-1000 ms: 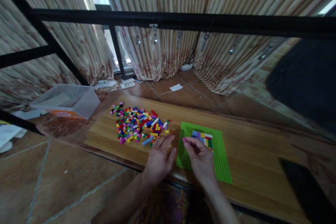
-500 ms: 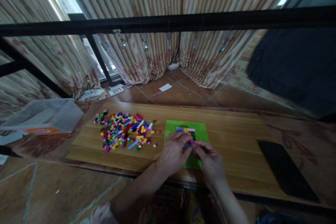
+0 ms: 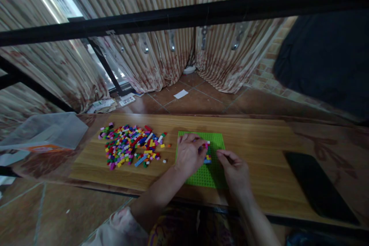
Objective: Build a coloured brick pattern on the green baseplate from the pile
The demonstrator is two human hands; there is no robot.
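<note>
A green studded baseplate (image 3: 209, 178) lies on the board, carrying a small block of colourful toy bricks (image 3: 208, 158) in yellow, blue, white and other colours. Over its upper left part is my left hand (image 3: 188, 153), thumb and fingers curled in at the bricks' edge. A tiny pink brick (image 3: 206, 146) shows at those fingertips; my hand covers the block's left side. Just off the block, at the plate's right edge, my right hand (image 3: 235, 167) has its thumb and index finger pinched together. Anything between them is too small to make out.
Left of the plate spreads a heap of loose bricks (image 3: 127, 146) on the wooden board (image 3: 256, 150). A clear plastic bin (image 3: 66, 132) stands at the far left. A dark flat slab (image 3: 314, 184) lies at right. Behind runs a black rail (image 3: 184, 17) before curtains.
My right hand has drawn back to the right from the bricks. The pink brick, earlier between both hands, now shows at my left fingertips, farther up the block. The view has tilted slightly.
</note>
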